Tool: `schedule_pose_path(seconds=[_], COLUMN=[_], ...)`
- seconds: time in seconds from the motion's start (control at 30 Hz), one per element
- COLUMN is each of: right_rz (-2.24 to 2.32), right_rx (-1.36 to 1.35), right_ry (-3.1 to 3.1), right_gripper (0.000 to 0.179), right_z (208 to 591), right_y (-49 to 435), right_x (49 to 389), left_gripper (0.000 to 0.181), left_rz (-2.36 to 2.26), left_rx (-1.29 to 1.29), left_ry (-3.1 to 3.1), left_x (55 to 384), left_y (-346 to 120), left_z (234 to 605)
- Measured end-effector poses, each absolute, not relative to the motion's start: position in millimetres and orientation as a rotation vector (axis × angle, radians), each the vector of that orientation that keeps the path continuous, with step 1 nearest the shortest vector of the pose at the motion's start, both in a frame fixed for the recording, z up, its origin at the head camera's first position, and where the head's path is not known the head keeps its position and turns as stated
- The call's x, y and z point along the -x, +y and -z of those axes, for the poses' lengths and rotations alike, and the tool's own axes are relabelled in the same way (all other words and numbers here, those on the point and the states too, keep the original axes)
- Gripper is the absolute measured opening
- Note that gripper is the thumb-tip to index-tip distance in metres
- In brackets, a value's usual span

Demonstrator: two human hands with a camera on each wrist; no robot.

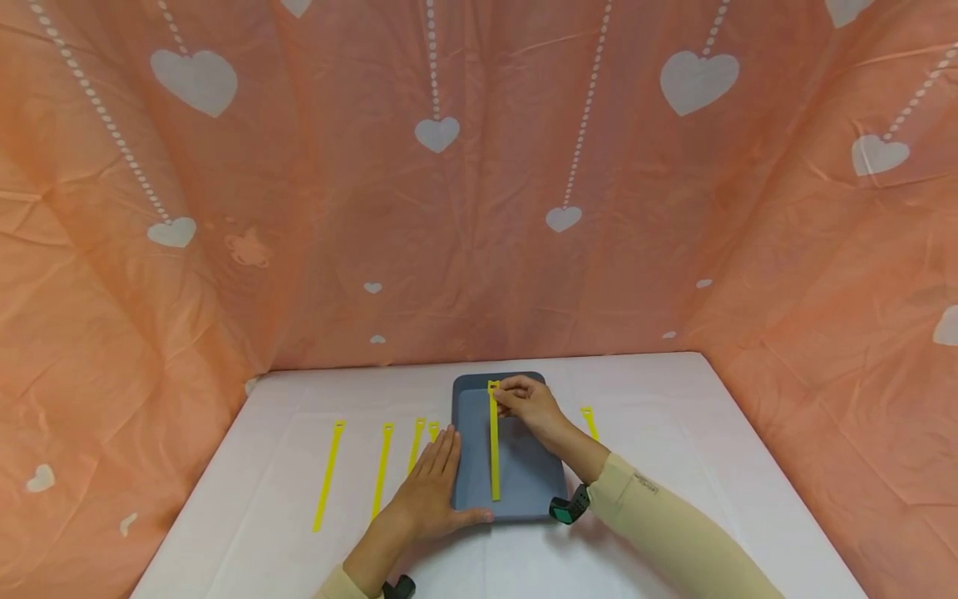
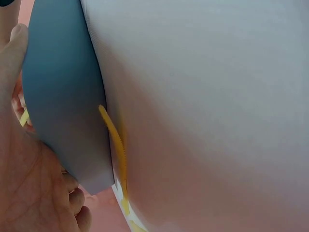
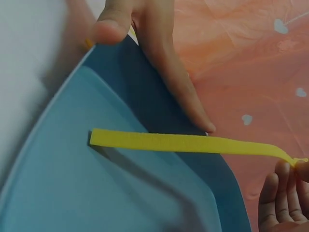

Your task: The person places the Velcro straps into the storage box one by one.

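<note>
My right hand [image 1: 535, 409] pinches the slotted head of a yellow hook-and-loop cable tie [image 1: 494, 453] between thumb and fingers. The tie extends toward me over the blue-grey tray [image 1: 533, 478]; in the right wrist view its free end [image 3: 99, 137] is close over the tray floor and casts a shadow. My left hand [image 1: 428, 501] rests on the tray's near left corner. Its straight fingers lie along the left side, and the thumb [image 3: 112, 30] is extended along the near rim.
Several more yellow ties lie left of the tray, among them an outer tie [image 1: 328, 478] and a second one [image 1: 382, 466]; my left hand partly covers some. Another tie [image 1: 590, 423] lies to the right. A white cloth [image 1: 674, 466] covers the table; an orange curtain [image 1: 479, 266] encloses it.
</note>
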State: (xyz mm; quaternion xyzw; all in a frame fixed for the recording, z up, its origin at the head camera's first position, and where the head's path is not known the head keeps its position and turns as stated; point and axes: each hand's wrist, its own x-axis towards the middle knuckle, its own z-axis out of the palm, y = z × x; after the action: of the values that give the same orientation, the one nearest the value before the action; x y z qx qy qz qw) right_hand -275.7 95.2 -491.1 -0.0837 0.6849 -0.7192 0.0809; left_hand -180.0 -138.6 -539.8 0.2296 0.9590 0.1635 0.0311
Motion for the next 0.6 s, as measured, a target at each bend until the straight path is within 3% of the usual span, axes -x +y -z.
schedule_pose_path(seconds=[0.6], right_rz=[2.068], right_rx=[0.195], right_ry=[2.088], right_gripper=[0.022], right_z=[504.1], right_y=[76.2], right_x=[291.4], left_gripper=[0.135], left_rz=[-0.546], left_rx=[-0.691], left_ry=[2.898], left_x=[171.7], left_y=[-135.1], left_z=[519.5])
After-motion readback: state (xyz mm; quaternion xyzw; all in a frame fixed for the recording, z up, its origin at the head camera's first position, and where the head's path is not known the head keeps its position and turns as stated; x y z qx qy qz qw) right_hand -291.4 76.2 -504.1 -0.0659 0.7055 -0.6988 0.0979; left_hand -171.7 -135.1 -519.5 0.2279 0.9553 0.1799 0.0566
